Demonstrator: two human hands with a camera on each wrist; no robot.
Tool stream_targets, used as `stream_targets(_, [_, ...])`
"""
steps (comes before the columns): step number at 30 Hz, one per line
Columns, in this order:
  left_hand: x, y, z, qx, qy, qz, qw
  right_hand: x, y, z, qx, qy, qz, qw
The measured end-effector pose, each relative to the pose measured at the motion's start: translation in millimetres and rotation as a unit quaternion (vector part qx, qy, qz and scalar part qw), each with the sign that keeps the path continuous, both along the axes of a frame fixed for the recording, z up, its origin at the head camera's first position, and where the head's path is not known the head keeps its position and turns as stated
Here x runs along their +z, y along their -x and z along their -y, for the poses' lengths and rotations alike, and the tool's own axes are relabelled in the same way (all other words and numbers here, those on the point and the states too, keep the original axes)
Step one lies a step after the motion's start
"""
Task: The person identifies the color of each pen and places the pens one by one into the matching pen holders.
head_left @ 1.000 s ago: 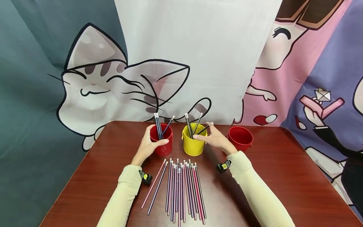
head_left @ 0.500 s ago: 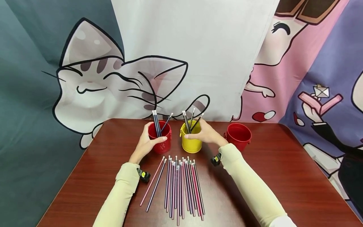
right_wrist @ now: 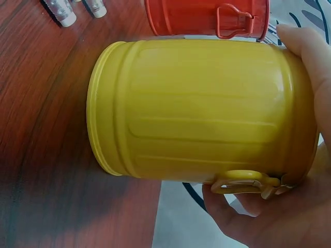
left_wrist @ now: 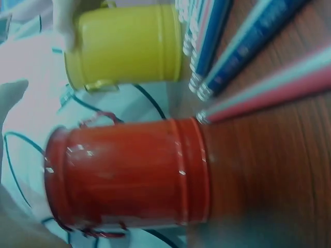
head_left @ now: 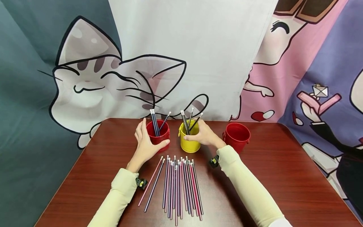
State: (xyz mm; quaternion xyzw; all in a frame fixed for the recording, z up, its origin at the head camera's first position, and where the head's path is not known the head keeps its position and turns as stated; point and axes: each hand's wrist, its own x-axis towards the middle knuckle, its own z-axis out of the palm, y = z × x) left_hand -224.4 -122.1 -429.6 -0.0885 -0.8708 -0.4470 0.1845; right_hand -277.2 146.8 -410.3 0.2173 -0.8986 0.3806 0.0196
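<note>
A small red bucket (head_left: pixel 158 138) with a few dark pencils (head_left: pixel 155 123) stands at the back of the table. My left hand (head_left: pixel 144 148) is beside it with fingers spread and thumb stretched across its front; in the left wrist view a gap shows between the hand and the red wall. To its right is a yellow bucket (head_left: pixel 190 146), holding several dark pencils (head_left: pixel 185 122) with white eraser ends. My right hand (head_left: pixel 206 135) grips this yellow bucket by the rim, thumb in front. In the right wrist view fingers curl near its handle (right_wrist: pixel 243 182).
A second red bucket (head_left: pixel 238 143) stands to the right of the yellow one. Several pink, purple and dark pencils (head_left: pixel 181 189) lie side by side before the buckets, two of them apart at the left. Behind the wooden table (head_left: pixel 272 170) hangs a printed cloth (head_left: pixel 198 47).
My left hand has let go of the red bucket and drawn slightly left, fingers spreading. My right hand has closed in on the yellow bucket's rim, and its leaning pencil stands steeper.
</note>
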Motion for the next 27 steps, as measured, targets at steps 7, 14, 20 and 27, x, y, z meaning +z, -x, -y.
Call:
stream_targets(7, [18.8, -27.0, -19, -0.071, -0.043, -0.153, 0.9846, 0.5, -0.9, 1, -0.009, -0.012, 0.005, 1.0])
stream_targets(14, [17.4, -58.4, -65, -0.16, -0.023, 0.012, 0.9868, -0.3, -0.1, 1, -0.012, -0.011, -0.015, 1.0])
stream_targets(20, [-1.6, -71.5, -100, -0.157, 0.065, 0.153, 0.9735, -1.0, -0.6, 0, -0.016, -0.011, -0.011, 1.0])
stream_targets(27, [-14.8, -76.4, -124, -0.176, 0.042, 0.243, 0.9529, -1.7, -1.3, -1, -0.017, -0.014, -0.009, 1.0])
